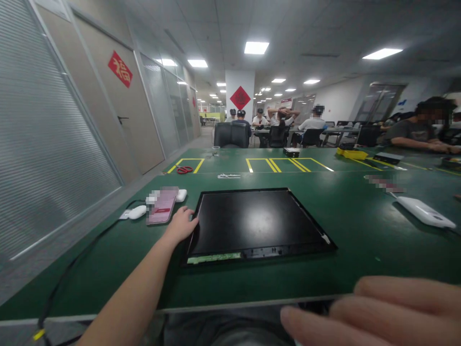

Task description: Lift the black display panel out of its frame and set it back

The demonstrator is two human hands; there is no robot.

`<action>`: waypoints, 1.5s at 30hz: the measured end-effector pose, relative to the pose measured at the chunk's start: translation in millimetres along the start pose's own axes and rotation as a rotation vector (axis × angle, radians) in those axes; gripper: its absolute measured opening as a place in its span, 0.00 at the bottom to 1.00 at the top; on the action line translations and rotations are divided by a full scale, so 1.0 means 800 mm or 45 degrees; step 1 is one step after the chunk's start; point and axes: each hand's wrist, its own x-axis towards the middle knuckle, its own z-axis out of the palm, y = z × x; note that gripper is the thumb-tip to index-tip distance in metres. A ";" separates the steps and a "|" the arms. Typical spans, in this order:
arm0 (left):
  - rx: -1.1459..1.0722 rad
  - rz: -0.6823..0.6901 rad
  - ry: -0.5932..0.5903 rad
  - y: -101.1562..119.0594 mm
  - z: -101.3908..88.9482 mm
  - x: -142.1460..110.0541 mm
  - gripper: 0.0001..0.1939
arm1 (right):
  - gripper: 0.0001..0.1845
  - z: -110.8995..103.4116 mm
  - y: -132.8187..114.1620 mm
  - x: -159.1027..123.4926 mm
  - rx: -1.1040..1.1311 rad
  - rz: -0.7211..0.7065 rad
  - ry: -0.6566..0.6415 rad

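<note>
A black LCD screen panel (248,223) lies flat on the green table, with a green circuit strip (215,258) along its near edge. My left hand (182,224) is at the panel's left edge, fingers slightly curled and thumb against the frame. Close to the camera at lower right is my right hand (382,315), somewhat blurred. Its fingers are stretched out and apart, short of the table's front edge, and nothing shows in them.
Left of the panel lie a phone (163,206) and a white cabled device (137,212). Red scissors (185,169) and small white pieces (229,176) are farther back. At right are a white device (423,211) and a yellow tray (351,153). Several people sit beyond.
</note>
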 end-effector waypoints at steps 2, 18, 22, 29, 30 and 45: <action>-0.009 0.012 -0.002 0.001 -0.001 0.002 0.24 | 0.24 0.002 0.027 0.014 0.131 0.064 -0.186; -0.346 -0.104 0.094 0.001 -0.026 0.009 0.14 | 0.26 0.226 0.360 -0.045 0.362 1.533 0.050; -0.531 -0.228 0.115 0.006 -0.031 0.004 0.14 | 0.25 0.236 0.362 -0.052 0.298 1.494 0.004; -0.941 -0.540 0.075 0.018 -0.030 -0.005 0.19 | 0.28 0.247 0.363 -0.053 0.248 1.469 -0.032; -1.005 -0.576 0.083 0.018 -0.029 -0.005 0.18 | 0.28 0.247 0.363 -0.054 0.245 1.471 -0.034; -1.657 -0.723 0.008 0.016 -0.021 0.003 0.34 | 0.29 0.258 0.377 -0.063 0.193 1.472 -0.041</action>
